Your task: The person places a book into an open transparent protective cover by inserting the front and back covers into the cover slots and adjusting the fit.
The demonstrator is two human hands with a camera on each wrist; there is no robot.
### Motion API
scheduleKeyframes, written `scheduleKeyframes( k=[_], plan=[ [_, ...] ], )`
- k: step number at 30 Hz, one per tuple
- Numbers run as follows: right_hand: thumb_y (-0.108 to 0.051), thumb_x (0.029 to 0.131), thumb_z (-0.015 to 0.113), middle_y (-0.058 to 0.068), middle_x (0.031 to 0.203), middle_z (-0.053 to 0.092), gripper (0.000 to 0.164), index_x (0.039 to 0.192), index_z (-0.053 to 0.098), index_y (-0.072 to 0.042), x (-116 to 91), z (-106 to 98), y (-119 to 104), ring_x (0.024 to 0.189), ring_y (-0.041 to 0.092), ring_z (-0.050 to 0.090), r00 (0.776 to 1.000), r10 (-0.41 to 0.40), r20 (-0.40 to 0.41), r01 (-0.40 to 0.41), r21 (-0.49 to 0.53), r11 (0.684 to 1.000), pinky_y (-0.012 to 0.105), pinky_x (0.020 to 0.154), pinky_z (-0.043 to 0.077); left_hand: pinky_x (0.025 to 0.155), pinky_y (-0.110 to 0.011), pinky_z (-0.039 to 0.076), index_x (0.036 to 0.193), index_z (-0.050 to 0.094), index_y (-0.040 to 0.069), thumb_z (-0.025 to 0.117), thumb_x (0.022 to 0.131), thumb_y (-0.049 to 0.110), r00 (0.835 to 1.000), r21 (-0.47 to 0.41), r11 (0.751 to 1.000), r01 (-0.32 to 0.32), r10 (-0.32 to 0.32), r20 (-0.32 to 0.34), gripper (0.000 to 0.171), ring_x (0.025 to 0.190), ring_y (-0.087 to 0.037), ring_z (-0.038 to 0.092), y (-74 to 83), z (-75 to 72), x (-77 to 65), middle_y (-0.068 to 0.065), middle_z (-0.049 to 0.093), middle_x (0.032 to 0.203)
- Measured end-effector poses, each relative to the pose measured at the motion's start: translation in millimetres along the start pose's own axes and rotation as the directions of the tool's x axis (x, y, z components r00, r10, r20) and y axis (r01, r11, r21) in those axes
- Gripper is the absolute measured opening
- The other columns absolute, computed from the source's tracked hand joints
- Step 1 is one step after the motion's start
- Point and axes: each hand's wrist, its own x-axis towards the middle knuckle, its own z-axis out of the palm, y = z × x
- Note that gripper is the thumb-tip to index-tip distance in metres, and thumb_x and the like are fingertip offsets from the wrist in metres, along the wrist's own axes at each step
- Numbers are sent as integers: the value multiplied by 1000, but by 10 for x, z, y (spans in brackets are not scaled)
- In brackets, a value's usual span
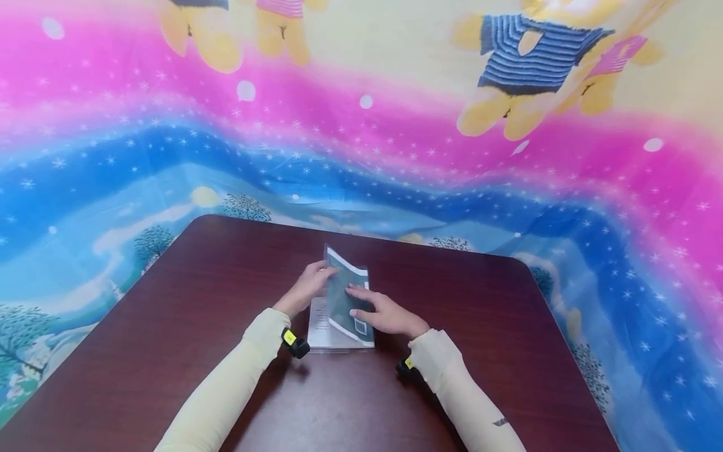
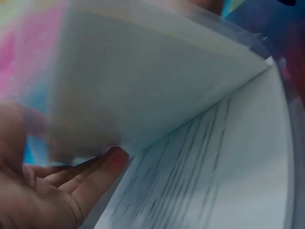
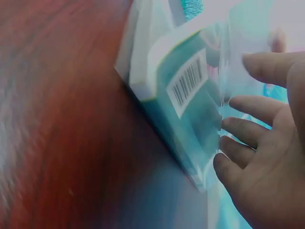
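A book (image 1: 341, 323) in a clear plastic jacket lies on the table with its grey-green cover (image 1: 346, 298), which bears a barcode, raised at an angle. Beneath it a white page with lines of print (image 2: 181, 167) shows. At the raised cover's left edge, my left hand (image 1: 309, 285) pinches it between thumb and fingers; the left wrist view shows the fingers against its underside. My right hand (image 1: 390, 312) has its fingers spread, the fingertips at the outer face of the cover. Close up in the right wrist view, the barcode (image 3: 188, 83) sits beside those fingertips.
The dark reddish-brown table (image 1: 226, 270) extends around the book on all sides. Behind it hangs a colourful cloth (image 1: 395, 163) with bears and snowflakes. Each wrist wears a small black camera (image 1: 296, 344) over a pale sleeve.
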Motion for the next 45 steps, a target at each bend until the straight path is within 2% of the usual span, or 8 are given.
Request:
scheduleKeyframes(
  k=[4,8,15,19,26,30,36,45],
  plan=[
    [-34,102,60,8,168,25,65,159,36,-15,5,52,-9,155,26,25,1000,18,13,-17,-48,999,51,121,30,98,-51,55,150,39,-8,61,98,9,994,154,986,-61,73,-77,59,124,-43,60,-99,-161,-36,-32,57,138],
    [-33,101,62,8,168,25,67,159,35,-13,20,84,12,155,24,23,999,26,23,-24,-91,996,48,123,28,95,-49,57,151,38,-9,70,92,4,982,343,935,-88,140,-128,68,120,-40,63,-151,-235,-106,-30,59,137],
    [-28,101,64,8,168,27,67,159,36,-12,64,126,41,156,25,23,999,16,37,-12,-112,994,48,124,25,94,-49,57,150,38,-11,69,92,4,978,451,890,-64,145,-148,68,119,-39,64,-216,-206,-167,-31,61,132],
    [-28,100,64,7,168,28,66,159,36,-13,74,127,44,155,25,25,999,16,40,-11,-110,994,48,123,27,107,-53,48,150,36,-14,67,94,8,986,510,857,-69,136,-95,67,134,-43,52,-251,-192,-186,-35,50,144],
    [-21,100,66,13,165,32,65,157,39,-6,54,70,52,153,29,29,1000,3,0,-3,-106,994,51,121,31,124,-58,17,149,31,-19,63,97,13,994,668,736,-112,86,72,69,151,-52,14,-289,-128,-264,-40,9,161],
    [-19,100,66,16,165,30,64,156,39,-3,26,11,67,154,33,25,999,39,-28,-42,-138,990,53,122,29,125,-57,13,148,32,-20,62,97,12,992,675,727,-127,89,92,67,152,-52,11,-300,-60,-310,-41,8,160],
    [-26,101,62,13,170,20,68,159,32,-6,-10,-14,102,157,31,16,989,138,46,-126,-204,971,53,124,24,125,-57,11,148,28,-22,62,98,18,985,683,711,-168,99,139,72,152,-54,6,-337,34,-335,-43,7,159],
    [-30,102,62,17,170,14,74,160,26,-2,-12,7,63,158,33,8,983,171,61,-152,-233,961,52,125,20,125,-57,10,148,28,-23,66,98,23,979,721,665,-198,102,175,78,153,-52,3,-288,90,-305,-42,10,160]
  ],
)
